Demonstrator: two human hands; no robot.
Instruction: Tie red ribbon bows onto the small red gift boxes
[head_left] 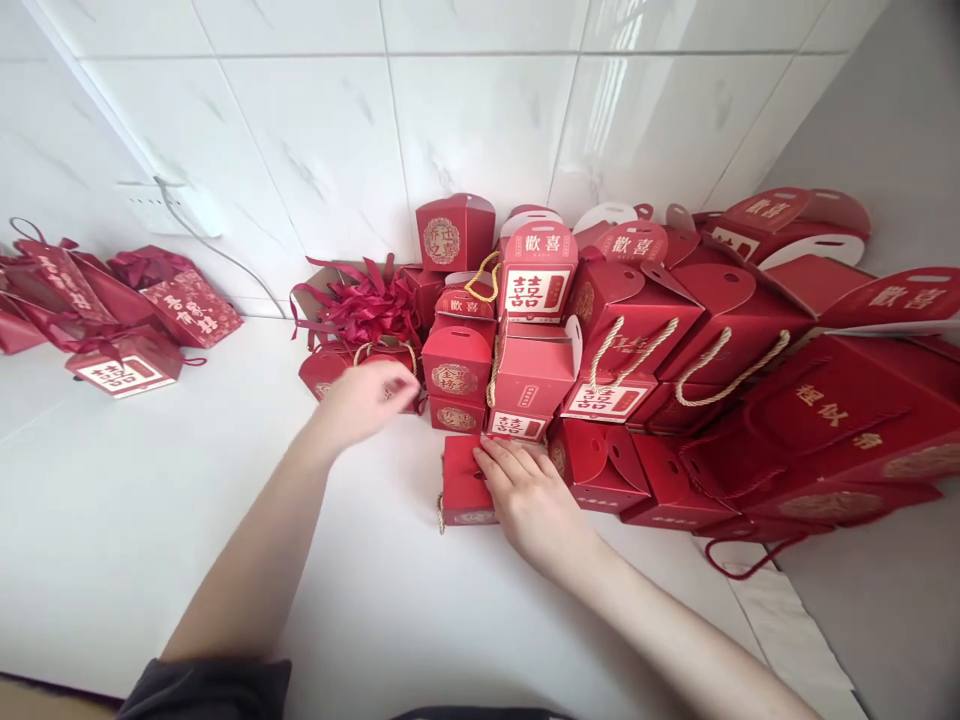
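In the head view, my right hand (529,495) is on a small red gift box (461,470) at the front of the pile, fingers over its top and right side. A twisted gold cord (441,508) hangs at that box's left side. My left hand (367,400) is in front of a small red box with a gold cord handle (386,350), its fingers bent and smeared by motion. Whether it touches that cord I cannot make out. Behind it lies a heap of dark red ribbons (371,305). Stacked red gift boxes (457,360) stand just behind my right hand.
Larger red boxes with cord handles (634,310) are piled on the right, beside a big red bag (840,420) by the grey wall. On the left stand several ribbon-tied red boxes (124,375). A cable (217,245) runs down the tiled wall to the white tabletop (375,600).
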